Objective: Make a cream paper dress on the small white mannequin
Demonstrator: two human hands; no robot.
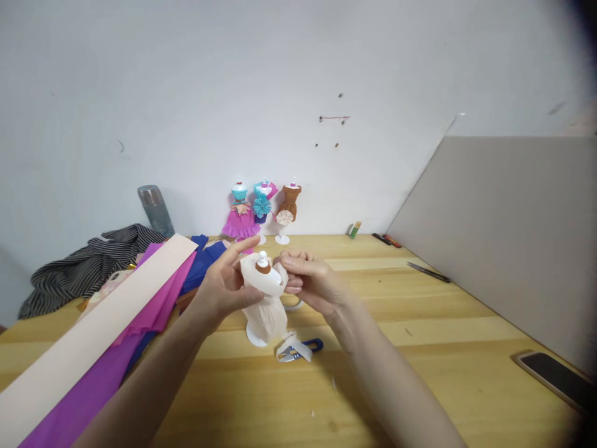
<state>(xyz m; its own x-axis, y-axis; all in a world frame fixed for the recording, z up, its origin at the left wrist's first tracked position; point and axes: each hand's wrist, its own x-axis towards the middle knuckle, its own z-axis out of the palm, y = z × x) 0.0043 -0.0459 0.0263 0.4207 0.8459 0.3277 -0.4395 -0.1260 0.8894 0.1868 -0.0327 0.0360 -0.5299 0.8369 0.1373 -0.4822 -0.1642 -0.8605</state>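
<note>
A miniature dress form (267,317) stands on its round white base, dressed in cream crepe paper with a brown piece at the neck. My left hand (228,283) steadies it from the left, thumb across the waist and fingers reaching behind. At the right shoulder, my right hand (311,277) pinches the edge of the cream paper collar (265,281). Just in front of the base lie blue-handled thread snips (313,346), with a cream paper strip (286,348) draped over them. Behind my right hand a roll of tape (293,304) is partly hidden.
Several dressed miniature forms (290,205) line the wall. Coloured crepe paper (158,292), striped cloth (88,267) and a bottle (156,208) crowd the left. On the right are a glue stick (355,229), pens (387,240), tweezers (428,272) and a phone (555,379) beside a grey panel (508,236).
</note>
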